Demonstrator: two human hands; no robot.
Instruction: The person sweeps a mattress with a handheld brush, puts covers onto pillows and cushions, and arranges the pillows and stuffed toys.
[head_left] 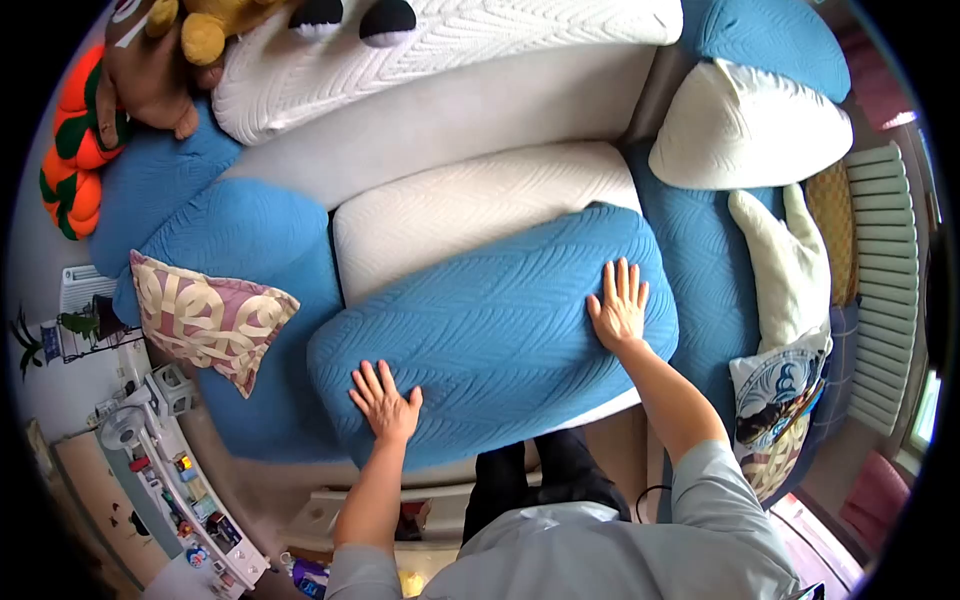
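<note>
A large blue quilted sofa cushion [490, 320] lies at a slant in front of me, partly covering a cream quilted cushion [480, 205] behind it. My left hand [385, 402] rests flat on the blue cushion's near left part, fingers spread. Toward its right end, my right hand [619, 308] also presses flat with the fingers apart. Neither hand grips anything. Below the blue cushion's front edge a strip of white shows.
A patterned pillow [210, 315] leans on the blue seat at left. White and blue cushions [755, 130] sit at the back right, above a white plush [785, 270]. Stuffed toys [150, 75] crowd the upper left. A radiator [883, 285] lines the right wall; a cluttered shelf [185, 490] stands lower left.
</note>
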